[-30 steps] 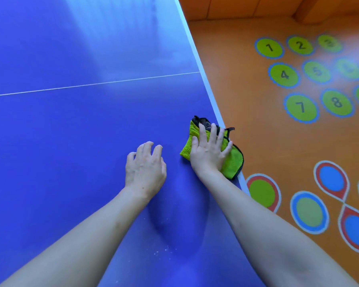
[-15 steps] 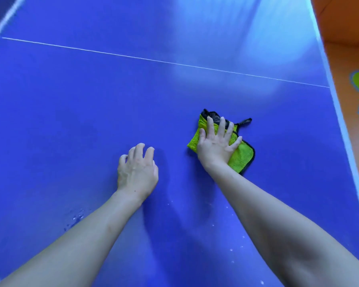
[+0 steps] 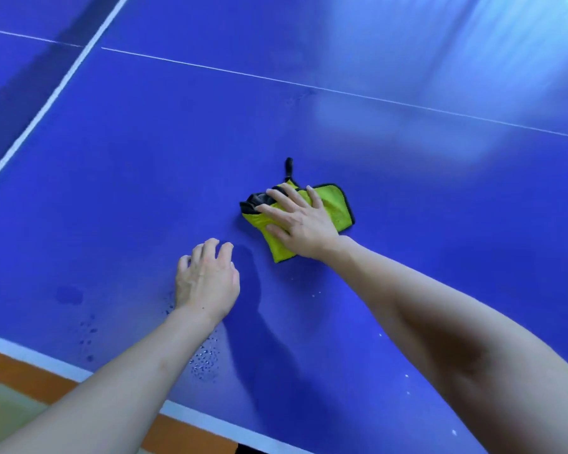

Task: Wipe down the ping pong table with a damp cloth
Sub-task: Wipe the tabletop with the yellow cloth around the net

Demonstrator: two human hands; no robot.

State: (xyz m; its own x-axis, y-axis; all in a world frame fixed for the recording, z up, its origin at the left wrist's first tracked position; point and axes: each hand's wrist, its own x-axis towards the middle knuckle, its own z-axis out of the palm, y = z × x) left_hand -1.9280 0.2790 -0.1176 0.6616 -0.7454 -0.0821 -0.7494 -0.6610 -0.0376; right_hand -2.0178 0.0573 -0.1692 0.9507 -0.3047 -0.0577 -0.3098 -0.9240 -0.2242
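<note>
— Right, state the position of the cloth (image 3: 333,208).

— It lies on the blue tabletop (image 3: 145,165), near the middle of the view, on the near side of the thin white line (image 3: 341,90) that crosses the surface. It is yellow-green with a dark edging; a dark fold shows at its left end and a small dark loop (image 3: 288,167) sticks out at the far side.

— And the right hand (image 3: 297,221)?

— Flat on top of the cloth, palm down, fingers straight and spread, pressing it to the surface. No fingers curl round the fabric.

— The left hand (image 3: 206,280)?

— On the bare tabletop just left of and nearer than the cloth, apart from it. Its fingers are bent, tips touching the surface, and it holds nothing.

— Condition of the surface?

— Water droplets (image 3: 205,358) sit beside the left forearm close to the near edge, with further dark wet spots (image 3: 87,335) to the left. Small white specks lie near the right forearm. Pale glare covers the far right portion.

— Surroundings?

— A white border runs along the near edge, with orange floor (image 3: 30,378) beyond it at lower left. A broad white stripe (image 3: 56,93) runs diagonally at upper left.
</note>
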